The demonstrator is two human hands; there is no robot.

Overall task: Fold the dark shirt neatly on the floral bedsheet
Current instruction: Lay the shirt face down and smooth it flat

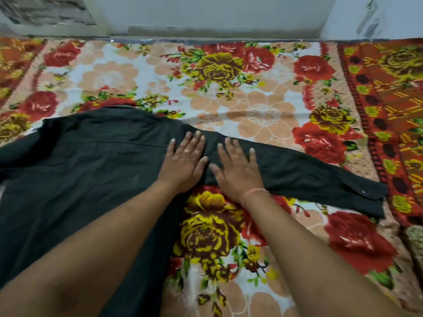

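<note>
The dark shirt (80,170) lies spread flat, back side up, on the floral bedsheet (251,106), filling the left half of the view. Its right sleeve (320,177) stretches out to the right, and the buttoned cuff lies near the sheet's red border. My left hand (184,161) rests flat, palm down, on the shoulder where the sleeve begins. My right hand (238,168) lies flat beside it on the upper sleeve, fingers spread. Neither hand grips the cloth. The shirt's left side runs off the frame.
The bed meets a pale wall (206,17) along its far edge. A red and orange patterned cloth (393,110) covers the right side of the bed. Bare floral sheet shows beyond the shirt and below the sleeve.
</note>
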